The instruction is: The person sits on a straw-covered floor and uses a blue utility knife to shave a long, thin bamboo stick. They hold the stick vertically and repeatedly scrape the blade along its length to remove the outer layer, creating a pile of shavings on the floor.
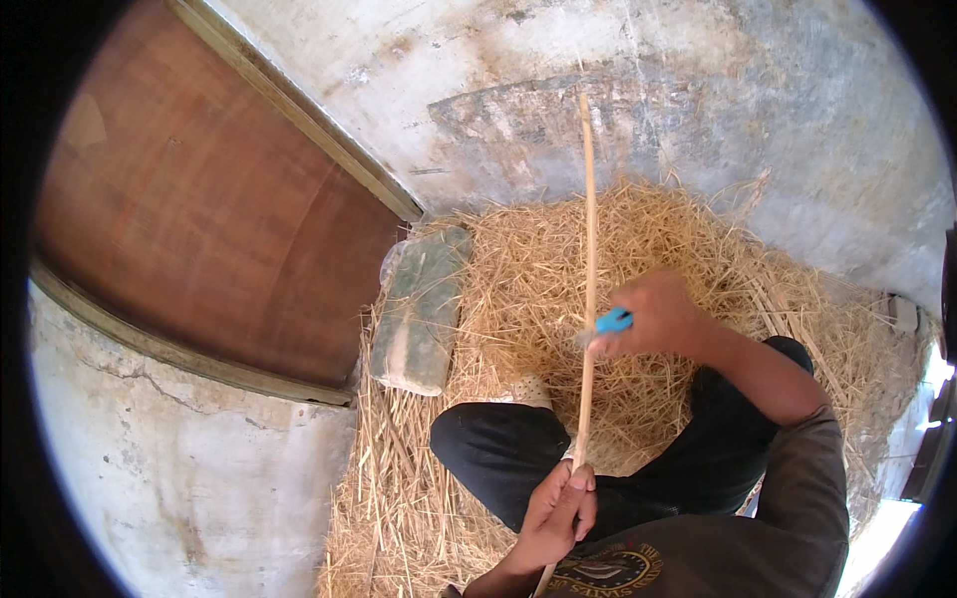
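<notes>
A long, thin, pale wooden stick (590, 229) runs from my lap up and away toward the wall. Low on it, my left hand (556, 516) is wrapped round the stick near my body. Farther up, my right hand (653, 311) grips a knife with a bright blue handle (614, 320). The knife's small grey blade is blurred and lies against the stick's side, so its exact contact is hard to make out. Beyond my right hand the stick's far part stands free, its tip in front of the wall.
My crossed legs in dark trousers (503, 439) rest on a thick layer of straw (528, 269). A greenish, worn block (424, 309) lies to the left. Behind are a stained plaster wall (698, 100) and a brown wooden door panel (219, 219) in a frame.
</notes>
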Demonstrator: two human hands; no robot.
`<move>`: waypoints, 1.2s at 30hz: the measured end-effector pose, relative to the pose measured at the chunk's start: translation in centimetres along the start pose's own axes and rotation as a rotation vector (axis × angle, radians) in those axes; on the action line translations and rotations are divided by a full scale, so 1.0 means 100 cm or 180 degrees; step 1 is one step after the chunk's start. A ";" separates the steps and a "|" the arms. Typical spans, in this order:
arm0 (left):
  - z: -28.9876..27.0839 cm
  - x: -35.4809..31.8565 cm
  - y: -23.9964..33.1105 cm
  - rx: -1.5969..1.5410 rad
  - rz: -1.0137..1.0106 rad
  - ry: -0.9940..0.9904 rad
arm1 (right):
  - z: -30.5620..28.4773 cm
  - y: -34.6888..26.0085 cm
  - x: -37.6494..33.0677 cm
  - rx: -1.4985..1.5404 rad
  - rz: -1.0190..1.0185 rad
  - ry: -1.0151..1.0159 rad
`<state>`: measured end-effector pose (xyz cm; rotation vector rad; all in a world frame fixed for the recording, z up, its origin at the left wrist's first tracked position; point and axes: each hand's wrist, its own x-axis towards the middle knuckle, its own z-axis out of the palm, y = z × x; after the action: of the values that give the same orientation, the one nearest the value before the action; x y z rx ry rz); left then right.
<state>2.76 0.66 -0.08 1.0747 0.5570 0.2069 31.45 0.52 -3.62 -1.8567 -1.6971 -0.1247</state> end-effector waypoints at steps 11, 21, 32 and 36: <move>0.003 -0.021 -0.008 0.0578 -0.0147 -0.0134 | -0.008 0.055 0.016 -0.0266 0.0354 0.0282; -0.005 -0.060 -0.026 0.0872 -0.0243 -0.0011 | -0.034 0.129 0.042 -0.0435 0.2345 0.0284; -0.037 -0.061 -0.048 -0.0218 -0.0490 -0.0188 | -0.058 0.200 -0.007 -0.0108 0.3171 0.0602; -0.036 -0.004 -0.023 -0.0217 -0.0265 0.0303 | -0.031 0.090 0.007 0.0360 0.2318 0.0032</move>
<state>0.31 2.21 -3.21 0.9773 0.6744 0.2036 40.94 -0.35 -4.10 -2.2484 -0.9081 0.2522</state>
